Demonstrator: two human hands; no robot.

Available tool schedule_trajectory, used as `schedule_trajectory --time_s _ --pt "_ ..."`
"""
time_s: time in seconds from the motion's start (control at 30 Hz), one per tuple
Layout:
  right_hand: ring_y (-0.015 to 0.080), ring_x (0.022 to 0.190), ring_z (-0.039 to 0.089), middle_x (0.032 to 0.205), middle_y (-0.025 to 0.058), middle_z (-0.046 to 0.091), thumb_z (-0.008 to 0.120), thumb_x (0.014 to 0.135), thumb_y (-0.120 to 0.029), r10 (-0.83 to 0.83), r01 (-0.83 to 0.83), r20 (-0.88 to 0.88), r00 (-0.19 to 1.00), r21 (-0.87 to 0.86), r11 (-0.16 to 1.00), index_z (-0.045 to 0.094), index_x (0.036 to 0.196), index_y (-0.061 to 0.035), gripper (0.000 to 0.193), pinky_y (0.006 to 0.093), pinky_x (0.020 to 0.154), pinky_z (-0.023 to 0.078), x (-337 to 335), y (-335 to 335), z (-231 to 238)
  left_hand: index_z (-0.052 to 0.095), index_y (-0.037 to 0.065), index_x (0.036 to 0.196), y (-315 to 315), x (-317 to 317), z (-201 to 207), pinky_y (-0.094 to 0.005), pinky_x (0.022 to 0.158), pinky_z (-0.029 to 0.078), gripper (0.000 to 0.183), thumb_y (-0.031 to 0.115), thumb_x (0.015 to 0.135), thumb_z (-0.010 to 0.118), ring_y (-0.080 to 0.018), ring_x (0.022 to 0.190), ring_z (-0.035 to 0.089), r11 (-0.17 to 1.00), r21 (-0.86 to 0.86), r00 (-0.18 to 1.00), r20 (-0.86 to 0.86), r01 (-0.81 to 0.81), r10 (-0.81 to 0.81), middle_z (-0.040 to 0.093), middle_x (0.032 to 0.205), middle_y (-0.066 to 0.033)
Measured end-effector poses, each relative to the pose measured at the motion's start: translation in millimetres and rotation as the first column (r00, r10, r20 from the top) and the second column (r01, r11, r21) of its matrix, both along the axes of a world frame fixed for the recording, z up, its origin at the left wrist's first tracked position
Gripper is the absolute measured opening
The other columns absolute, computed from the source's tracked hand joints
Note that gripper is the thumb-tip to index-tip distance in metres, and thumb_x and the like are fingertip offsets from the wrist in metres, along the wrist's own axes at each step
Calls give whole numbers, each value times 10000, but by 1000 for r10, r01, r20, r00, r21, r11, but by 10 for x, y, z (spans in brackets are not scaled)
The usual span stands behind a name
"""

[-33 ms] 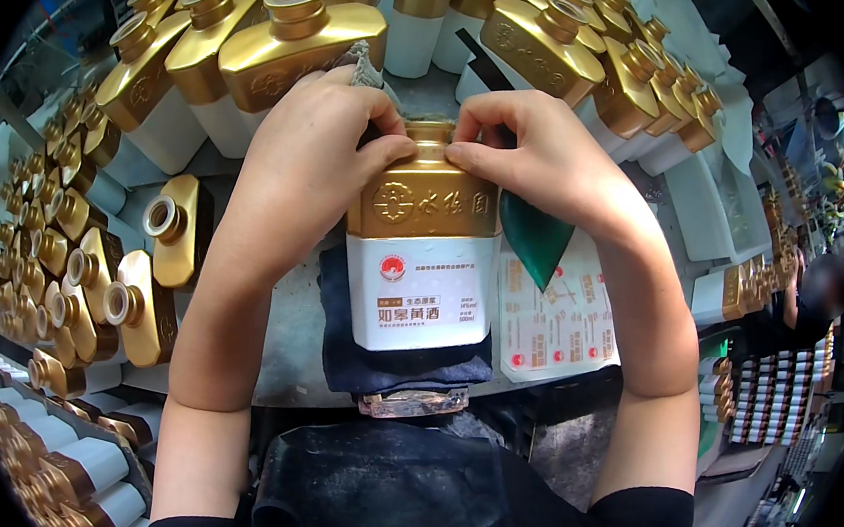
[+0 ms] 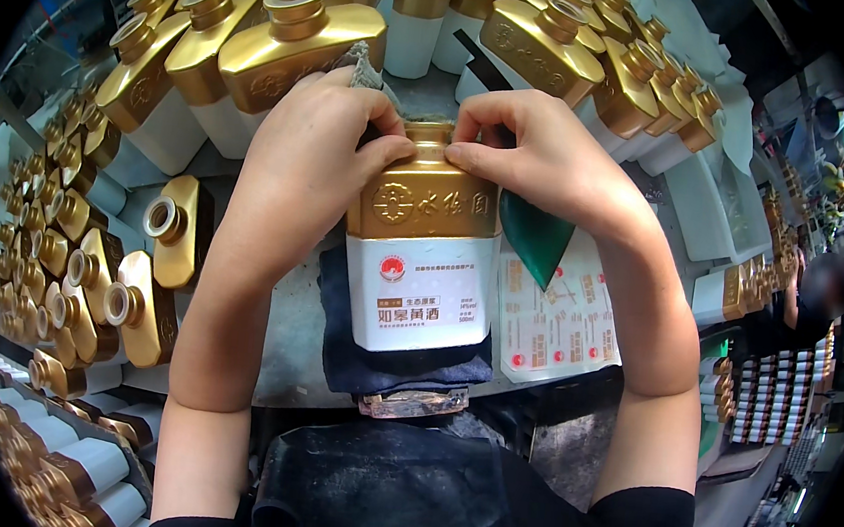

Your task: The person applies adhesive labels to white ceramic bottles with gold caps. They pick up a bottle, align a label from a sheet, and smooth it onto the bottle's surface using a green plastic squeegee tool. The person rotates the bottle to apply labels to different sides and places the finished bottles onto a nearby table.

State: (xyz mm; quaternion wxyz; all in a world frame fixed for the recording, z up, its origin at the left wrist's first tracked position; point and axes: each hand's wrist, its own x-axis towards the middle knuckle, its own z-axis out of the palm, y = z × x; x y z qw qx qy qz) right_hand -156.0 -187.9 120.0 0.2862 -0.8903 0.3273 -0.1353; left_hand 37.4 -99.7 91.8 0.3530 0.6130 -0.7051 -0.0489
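A bottle (image 2: 422,289) with a gold shoulder and a white body lies face up on a folded dark cloth (image 2: 339,352), its neck pointing away from me. Printed marks cover its white front. My left hand (image 2: 316,154) pinches the left side of the gold neck with thumb and finger. Thumb and finger of my right hand (image 2: 542,154) grip the neck's other side. Beside my left fingers sits a crumpled grey cloth (image 2: 367,70). A pointed green piece (image 2: 536,243) shows below my right hand; whether that hand holds it is hidden.
A sheet of printed labels (image 2: 557,326) lies right of the bottle. Several gold-and-white bottles (image 2: 305,48) stand along the back, with more (image 2: 142,309) at the left. A pale plastic bin (image 2: 713,209) is at the right. Farther right, a person (image 2: 815,308) is near stacked bottles.
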Motion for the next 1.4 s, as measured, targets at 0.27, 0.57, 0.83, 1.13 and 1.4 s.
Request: schedule_trajectory --time_s 0.27,0.57,0.83,1.13,1.4 --pt "208 641 599 690 115 615 664 826 -165 -5 -2 -41 999 -179 984 694 925 -9 187 335 618 473 -154 -57 119 699 29 971 12 65 -105 -300 712 466 167 72 810 707 -198 760 596 999 -15 987 -152 52 -54 640 857 -99" --pt "208 679 607 731 109 632 762 780 -247 119 -118 29 992 -22 993 712 996 -61 289 340 620 463 -22 -157 15 719 35 1062 -104 98 -130 -268 704 470 291 29 773 747 -131 748 566 981 2 951 -248 194 -187 664 886 -55" --pt "66 642 504 672 2 558 761 810 -136 211 -212 32 977 17 977 680 1033 -35 258 246 589 427 5 -248 -6 713 20 1031 -159 132 -175 -290 729 497 250 89 793 744 -192 793 641 975 -15 931 -291 224 -218 667 850 -90" --pt "61 646 485 680 -11 539 757 823 -166 210 -216 79 975 85 973 682 1010 -35 241 246 578 402 24 -247 -9 720 28 1005 -159 143 -219 -296 726 502 240 115 784 755 -203 784 656 973 -15 908 -356 232 -222 673 840 -98" --pt "55 644 473 663 -22 523 769 816 -169 206 -215 91 974 112 970 685 998 -33 242 239 583 395 12 -290 -30 719 19 994 -163 140 -204 -292 718 501 238 116 781 759 -196 771 655 975 11 908 -368 221 -201 681 857 -101"
